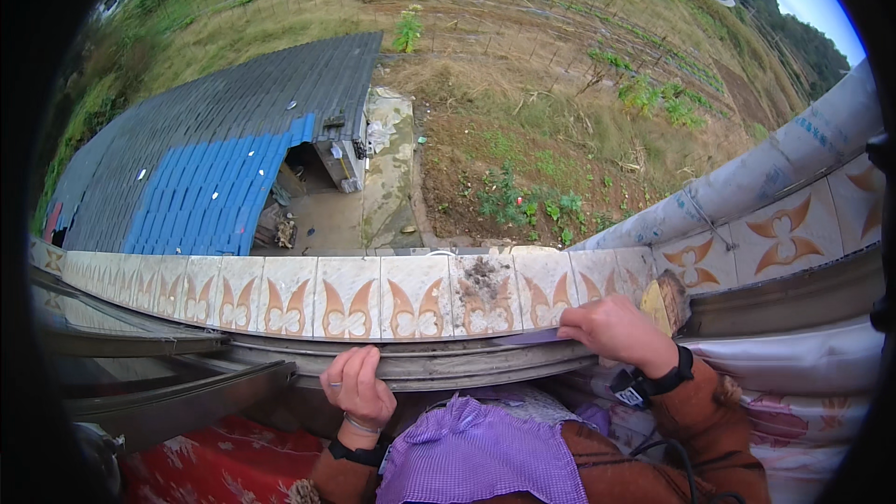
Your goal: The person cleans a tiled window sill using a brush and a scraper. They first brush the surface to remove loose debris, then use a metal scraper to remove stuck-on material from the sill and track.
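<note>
My right hand [616, 329] is closed on a thin, flat purple strip [534, 338], whose pointed end lies along the metal window track [448, 359]. The strip's exact kind I cannot make out. With fingers curled, my left hand [358, 383] grips the near edge of the same track. Beyond the track runs a ledge of cream tiles [347, 297] with orange patterns. A small heap of dark dirt [483, 278] lies on it, between the hands. A yellow and brown block-like piece [665, 303] stands just behind my right hand.
Sliding window frames [177, 401] fill the left side. A pale pipe [747, 182] slants up at the right. White fabric [793, 359] lies near my right arm and red cloth [219, 462] at lower left. Far below are a shed roof [224, 149] and garden plots.
</note>
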